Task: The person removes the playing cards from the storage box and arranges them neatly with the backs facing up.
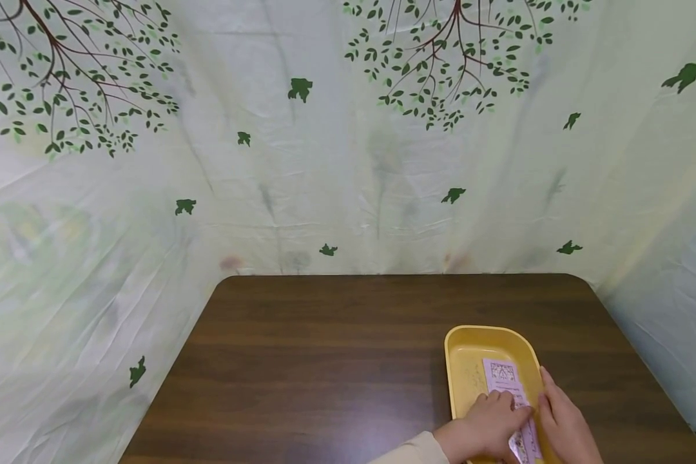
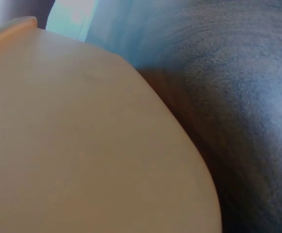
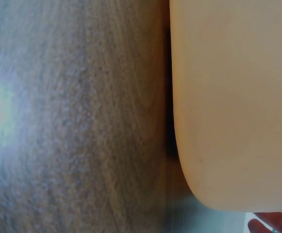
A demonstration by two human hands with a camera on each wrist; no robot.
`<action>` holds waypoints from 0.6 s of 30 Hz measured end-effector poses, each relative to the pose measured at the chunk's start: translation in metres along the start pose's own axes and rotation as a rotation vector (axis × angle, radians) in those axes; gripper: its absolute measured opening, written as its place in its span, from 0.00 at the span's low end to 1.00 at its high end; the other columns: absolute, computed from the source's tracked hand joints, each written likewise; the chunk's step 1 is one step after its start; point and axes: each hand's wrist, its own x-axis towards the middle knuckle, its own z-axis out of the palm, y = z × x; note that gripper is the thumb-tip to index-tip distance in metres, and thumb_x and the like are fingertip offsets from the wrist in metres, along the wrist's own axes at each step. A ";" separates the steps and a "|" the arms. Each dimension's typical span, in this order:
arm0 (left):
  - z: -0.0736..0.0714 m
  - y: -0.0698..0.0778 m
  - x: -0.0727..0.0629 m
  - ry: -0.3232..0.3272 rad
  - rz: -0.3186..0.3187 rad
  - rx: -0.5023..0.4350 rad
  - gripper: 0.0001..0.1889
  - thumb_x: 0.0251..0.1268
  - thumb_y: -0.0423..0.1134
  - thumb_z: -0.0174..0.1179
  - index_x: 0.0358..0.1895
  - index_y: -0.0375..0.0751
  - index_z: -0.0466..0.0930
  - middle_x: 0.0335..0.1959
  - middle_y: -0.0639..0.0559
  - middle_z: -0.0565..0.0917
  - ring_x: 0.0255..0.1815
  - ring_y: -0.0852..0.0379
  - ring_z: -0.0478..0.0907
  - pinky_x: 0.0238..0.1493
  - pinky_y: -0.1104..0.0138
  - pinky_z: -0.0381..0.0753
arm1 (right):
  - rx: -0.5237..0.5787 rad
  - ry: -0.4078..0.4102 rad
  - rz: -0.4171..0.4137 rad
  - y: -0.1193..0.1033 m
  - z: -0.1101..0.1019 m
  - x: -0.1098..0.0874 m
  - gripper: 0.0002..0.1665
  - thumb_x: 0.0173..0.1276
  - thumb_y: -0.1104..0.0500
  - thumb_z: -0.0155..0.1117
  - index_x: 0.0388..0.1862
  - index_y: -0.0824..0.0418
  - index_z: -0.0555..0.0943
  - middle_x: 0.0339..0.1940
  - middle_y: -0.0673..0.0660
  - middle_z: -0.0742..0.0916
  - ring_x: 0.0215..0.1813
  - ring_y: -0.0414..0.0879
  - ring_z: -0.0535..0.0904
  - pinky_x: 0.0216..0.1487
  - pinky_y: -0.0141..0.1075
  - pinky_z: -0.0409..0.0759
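A yellow tray (image 1: 459, 367) stands at the front right of the table. Inside it lies a flat, pale purple packet (image 1: 500, 372) with dark print. From the left, my left hand (image 1: 487, 422) reaches over the near rim with curled fingers, gripping a second purple printed packet (image 1: 519, 446) with a shiny part; the fingertips are partly hidden. My right hand (image 1: 570, 425) holds the tray's right side, thumb by the rim and fingers along the outside. Both wrist views show the plain tan surface (image 2: 92, 136) close up; in the right wrist view some fingers (image 3: 274, 222) show low at the right.
The dark brown wooden table (image 1: 325, 361) extends to the left of the tray and behind it. A pale cloth (image 1: 336, 161) with leafy branches and green birds hangs behind the table and along both sides.
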 end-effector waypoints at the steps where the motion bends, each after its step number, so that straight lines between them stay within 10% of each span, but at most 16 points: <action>1: 0.000 0.000 0.000 -0.001 -0.004 -0.004 0.46 0.25 0.68 0.70 0.60 0.66 0.66 0.38 0.63 0.67 0.36 0.65 0.61 0.28 0.72 0.56 | 0.000 0.001 0.000 0.000 0.000 0.000 0.27 0.71 0.66 0.42 0.67 0.73 0.56 0.54 0.75 0.73 0.54 0.69 0.68 0.62 0.30 0.53; 6: 0.000 -0.001 0.001 -0.001 -0.021 -0.041 0.50 0.20 0.67 0.72 0.62 0.68 0.65 0.37 0.61 0.65 0.33 0.63 0.58 0.27 0.71 0.54 | -0.002 0.005 -0.001 -0.001 0.001 0.001 0.27 0.71 0.66 0.43 0.67 0.74 0.57 0.53 0.75 0.73 0.53 0.69 0.68 0.54 0.53 0.63; 18: -0.001 -0.001 0.002 -0.015 0.006 -0.122 0.46 0.22 0.61 0.75 0.59 0.68 0.68 0.40 0.61 0.63 0.35 0.64 0.55 0.28 0.71 0.52 | 0.001 -0.065 0.048 0.000 -0.003 0.002 0.28 0.72 0.66 0.42 0.67 0.75 0.54 0.54 0.78 0.70 0.53 0.73 0.66 0.46 0.61 0.64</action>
